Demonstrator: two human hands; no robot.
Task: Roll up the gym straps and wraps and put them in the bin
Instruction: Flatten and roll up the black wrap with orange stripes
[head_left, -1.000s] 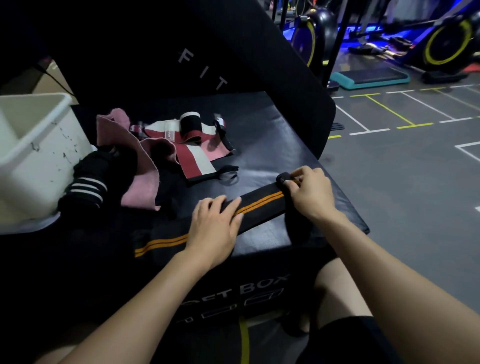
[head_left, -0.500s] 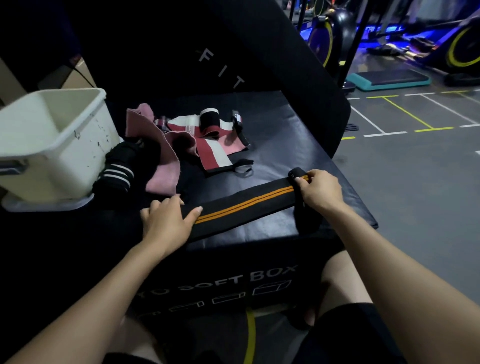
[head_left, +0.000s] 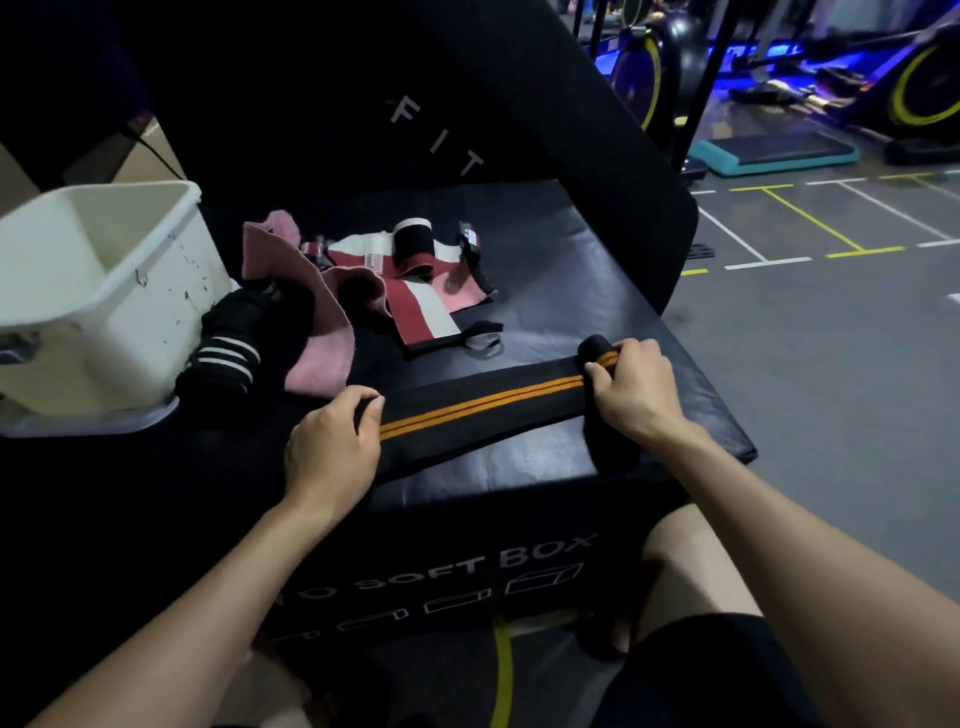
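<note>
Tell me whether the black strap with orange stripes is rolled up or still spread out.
Mostly spread: the black strap lies flat on the box, only a small roll started under the right hand.

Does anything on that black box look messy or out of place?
Yes: beside the white bin, the pink wraps and a striped black one lie in a loose, crumpled heap, unrolled.

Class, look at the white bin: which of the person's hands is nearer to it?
Left. The left hand grips the black orange-striped wrap just right of the white bin; the right hand, rolling the wrap's far end, is much farther right.
</note>
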